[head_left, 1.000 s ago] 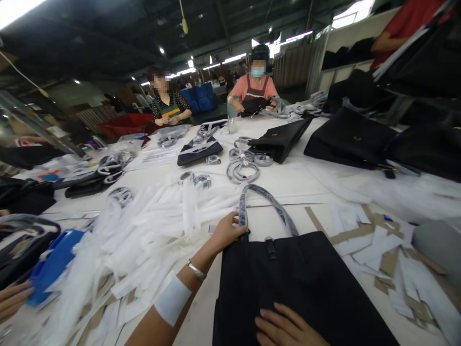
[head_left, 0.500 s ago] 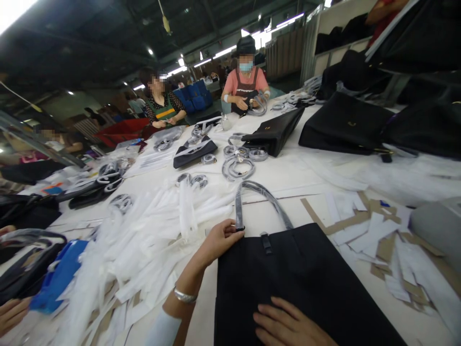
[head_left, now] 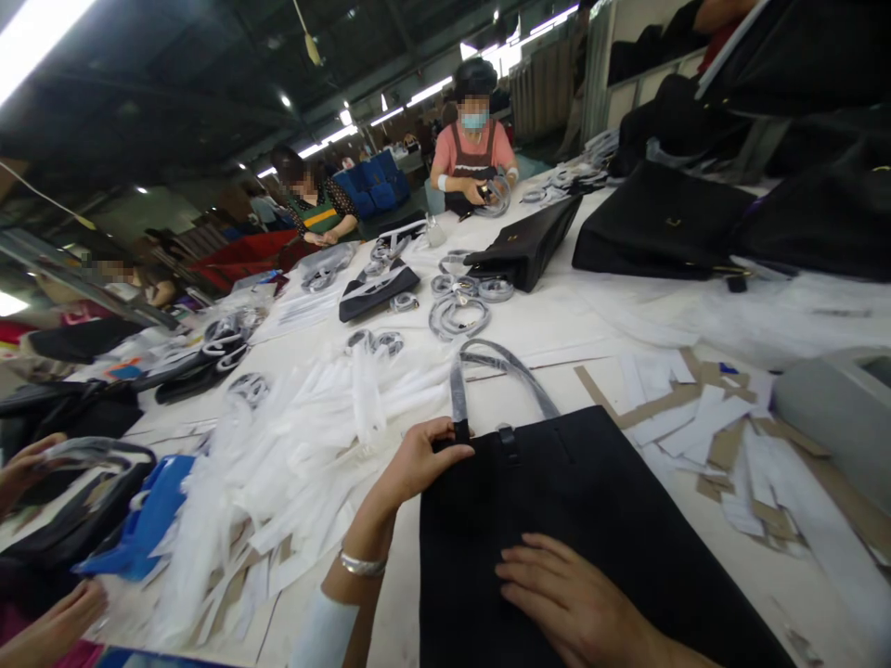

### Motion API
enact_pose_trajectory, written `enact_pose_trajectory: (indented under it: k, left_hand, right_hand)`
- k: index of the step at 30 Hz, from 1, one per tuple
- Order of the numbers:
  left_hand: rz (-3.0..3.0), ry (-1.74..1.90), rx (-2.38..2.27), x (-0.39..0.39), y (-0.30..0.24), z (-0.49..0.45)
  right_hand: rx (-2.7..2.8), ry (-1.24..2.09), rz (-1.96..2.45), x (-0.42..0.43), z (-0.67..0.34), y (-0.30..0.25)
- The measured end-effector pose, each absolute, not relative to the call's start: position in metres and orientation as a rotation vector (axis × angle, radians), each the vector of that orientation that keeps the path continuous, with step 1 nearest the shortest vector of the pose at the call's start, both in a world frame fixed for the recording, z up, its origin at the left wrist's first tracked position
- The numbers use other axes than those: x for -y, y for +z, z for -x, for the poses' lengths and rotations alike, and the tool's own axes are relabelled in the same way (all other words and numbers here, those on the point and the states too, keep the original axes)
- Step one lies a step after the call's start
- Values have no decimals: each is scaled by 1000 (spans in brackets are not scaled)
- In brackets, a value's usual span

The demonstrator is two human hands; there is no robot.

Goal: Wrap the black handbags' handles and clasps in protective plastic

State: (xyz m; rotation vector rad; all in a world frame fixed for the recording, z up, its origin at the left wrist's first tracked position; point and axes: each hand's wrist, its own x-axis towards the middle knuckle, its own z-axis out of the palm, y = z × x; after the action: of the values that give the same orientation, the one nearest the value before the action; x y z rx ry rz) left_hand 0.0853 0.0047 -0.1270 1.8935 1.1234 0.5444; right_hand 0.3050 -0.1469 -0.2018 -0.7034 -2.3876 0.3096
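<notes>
A black tote bag (head_left: 585,520) lies flat on the white table (head_left: 557,334) in front of me. Its wrapped grey handle (head_left: 487,371) arcs away from me. My left hand (head_left: 418,459) pinches the bag's top left corner, right at the base of the handle. My right hand (head_left: 577,603) rests flat on the bag's lower middle, fingers stretched out and pointing left.
A heap of white plastic wrappers (head_left: 292,445) lies to the left. Cardboard and paper scraps (head_left: 710,436) lie to the right. Wrapped handles (head_left: 459,315) and more black bags (head_left: 661,223) sit farther back. Two people (head_left: 473,148) work across the table; another person's hands (head_left: 42,631) are at left.
The view shifted and the bag sits slightly closer to me. My left hand keeps its pinch at the handle base. My right hand slid a little up the bag.
</notes>
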Motion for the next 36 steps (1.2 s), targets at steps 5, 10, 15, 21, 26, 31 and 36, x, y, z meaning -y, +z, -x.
enact_pose_trajectory:
  k: [5, 10, 15, 21, 26, 31, 36]
  left_hand:
    - [-2247, 364, -1359, 0, -127, -89]
    - [-2292, 414, -1650, 14, -154, -101]
    - [-2468, 523, -1557, 57, -173, -110]
    - [-2570, 378, -1543, 85, -194, -112]
    - [-2587, 402, -1555, 85, -195, -116]
    - [-2581, 443, -1556, 87, -195, -118]
    - [-2523, 543, -1555, 88, -195, -117]
  right_hand:
    - [2260, 378, 817, 151, -303, -213]
    - [2168, 351, 847, 152, -300, -215]
    - [2164, 300, 1076, 149, -300, -213]
    - [2043, 505, 1125, 140, -307, -222]
    - [2247, 660, 1101, 137, -321, -188]
    - [2366, 688, 1012, 98, -311, -119]
    - [2051, 560, 1225, 13, -286, -116]
